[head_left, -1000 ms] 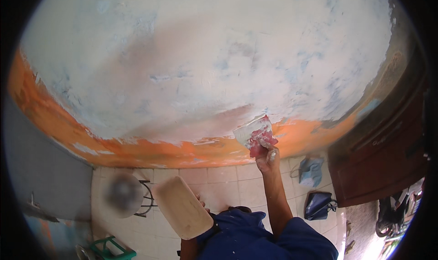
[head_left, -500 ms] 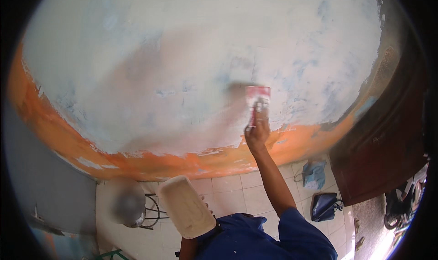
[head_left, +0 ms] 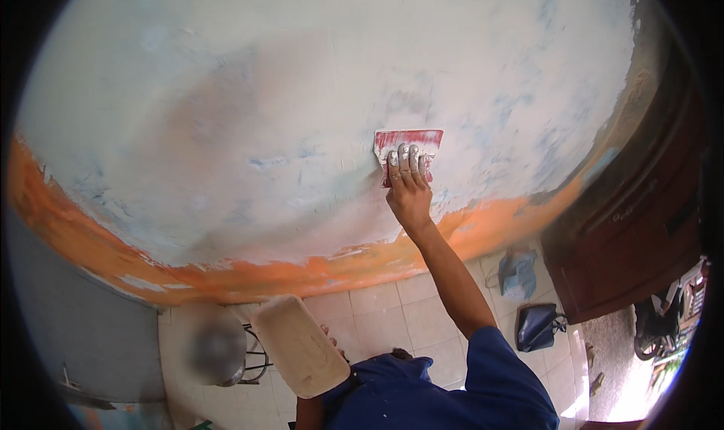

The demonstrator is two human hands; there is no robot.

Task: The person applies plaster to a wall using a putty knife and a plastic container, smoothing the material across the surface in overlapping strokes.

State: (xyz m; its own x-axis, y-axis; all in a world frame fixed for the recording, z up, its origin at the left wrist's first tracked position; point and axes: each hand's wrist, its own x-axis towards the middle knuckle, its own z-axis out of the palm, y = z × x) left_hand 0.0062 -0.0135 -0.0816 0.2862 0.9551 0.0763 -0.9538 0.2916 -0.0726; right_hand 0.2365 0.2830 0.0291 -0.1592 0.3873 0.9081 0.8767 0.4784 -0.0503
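My right hand point(head_left: 408, 192), its fingers smeared white, grips a red putty spreader point(head_left: 409, 137). The spreader's wide edge lies against the wall point(head_left: 302, 106), or very close to it; putty streaks its face. White filler coats most of this wall, with pale blue patches and an orange band point(head_left: 302, 273) along the bottom. Down at waist height, a shallow beige rectangular tray point(head_left: 300, 347) is held up by my left hand point(head_left: 334, 341). Only fingertips of that hand show past the tray's right side; the palm is hidden beneath. The tray's inside looks stained with putty.
Left of the tray stands a stool point(head_left: 258, 358) with a dark round thing, blurred, beside it. On the tiled floor point(head_left: 373, 309) at right lie a light blue bag point(head_left: 517, 274) and a dark blue bag point(head_left: 537, 327). A dark red door point(head_left: 626, 257) bounds the right side.
My right hand and the putty spreader have shifted left and slightly up across the wall, and the spreader's face is turned flatter to view. The tray has dropped slightly left.
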